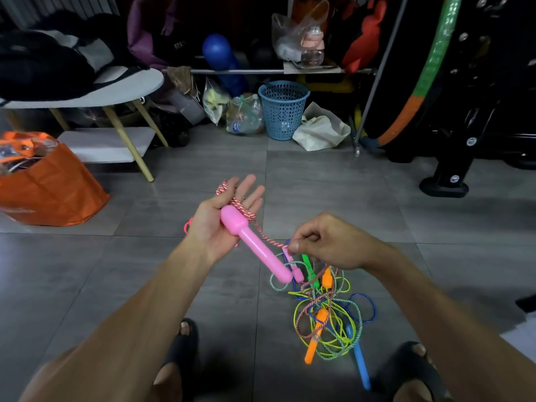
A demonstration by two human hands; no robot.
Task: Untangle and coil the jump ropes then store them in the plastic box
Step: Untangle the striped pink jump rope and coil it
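My left hand (223,216) is palm up with a pink jump-rope handle (255,245) lying across it and loops of red-and-white cord (240,208) wound round the fingers. From there the cord runs down to my right hand (324,242), which pinches it between thumb and forefinger. Below my right hand, a tangled pile of jump ropes (327,311) lies on the floor with yellow, blue and green cords, orange handles (317,335), a blue handle (359,358) and a green handle (310,271). No plastic box is in view.
An orange bag (49,184) stands at the left beside a white low table (110,94). A blue basket (282,108), bags and bottles line the back under a rack. Black exercise equipment (464,126) stands at the right. My sandalled feet (185,343) flank the pile.
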